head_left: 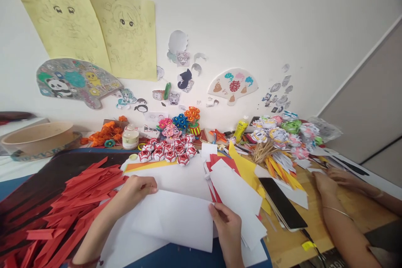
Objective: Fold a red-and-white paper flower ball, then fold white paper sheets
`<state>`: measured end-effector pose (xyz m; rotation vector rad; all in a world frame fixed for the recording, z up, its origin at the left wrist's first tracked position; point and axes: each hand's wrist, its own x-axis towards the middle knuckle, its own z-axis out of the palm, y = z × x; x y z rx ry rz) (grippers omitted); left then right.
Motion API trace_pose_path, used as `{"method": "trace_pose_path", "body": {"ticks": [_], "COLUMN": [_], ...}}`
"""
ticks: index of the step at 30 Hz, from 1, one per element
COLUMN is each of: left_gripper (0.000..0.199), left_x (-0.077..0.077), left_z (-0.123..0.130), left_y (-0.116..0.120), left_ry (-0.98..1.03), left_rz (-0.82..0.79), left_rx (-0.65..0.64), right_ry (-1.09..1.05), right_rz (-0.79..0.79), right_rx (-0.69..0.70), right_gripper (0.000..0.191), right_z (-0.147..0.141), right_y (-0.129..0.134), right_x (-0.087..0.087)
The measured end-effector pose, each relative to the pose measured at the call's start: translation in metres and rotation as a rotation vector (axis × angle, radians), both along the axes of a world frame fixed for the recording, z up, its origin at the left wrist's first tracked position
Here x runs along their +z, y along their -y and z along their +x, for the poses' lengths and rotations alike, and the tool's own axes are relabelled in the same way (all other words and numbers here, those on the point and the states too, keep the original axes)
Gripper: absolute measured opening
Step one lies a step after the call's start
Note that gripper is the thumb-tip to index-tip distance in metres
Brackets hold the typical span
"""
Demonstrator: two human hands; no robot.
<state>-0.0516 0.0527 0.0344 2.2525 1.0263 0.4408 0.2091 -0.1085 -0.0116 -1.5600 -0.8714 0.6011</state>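
Observation:
A sheet of white paper point(176, 220), which looks folded over, is held up in front of me. My left hand point(138, 190) pinches its upper left corner between thumb and fingers. At the upper right corner, my right hand point(225, 220) grips the same paper between thumb and forefinger. Under it lie larger white sheets point(125, 243). Close beyond my right hand is a stack of cut white paper pieces point(237, 186) with red paper point(224, 163) beneath. To the left of my left forearm spreads a big pile of folded red paper strips point(78, 197).
Red-and-white paper flowers point(171, 150) sit behind the paper. A phone point(282, 203) with a cable lies right, near paper flowers on sticks point(279, 134). Another person's hands point(326, 180) work at the far right. A basin point(37, 136) and glue jar point(130, 137) stand left.

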Motion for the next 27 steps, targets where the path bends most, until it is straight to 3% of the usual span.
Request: {"method": "trace_pose_path", "body": {"ticks": [19,27], "left_gripper": [0.031,0.028], "left_x": [-0.0016,-0.0070], "left_z": [0.0011,-0.0001], "left_y": [0.0015,0.0017], "left_ry": [0.019,0.005], "left_rz": [-0.006,0.006], "left_rx": [-0.009,0.061], "right_ry": [-0.014,0.004], "right_rz": [0.039,0.069], "right_rx": [0.045,0.055], "right_gripper": [0.035,0.034], "right_z": [-0.0057,-0.0070], "right_y": [0.0034,0.0028], "right_x": [-0.0012,-0.0030]}}
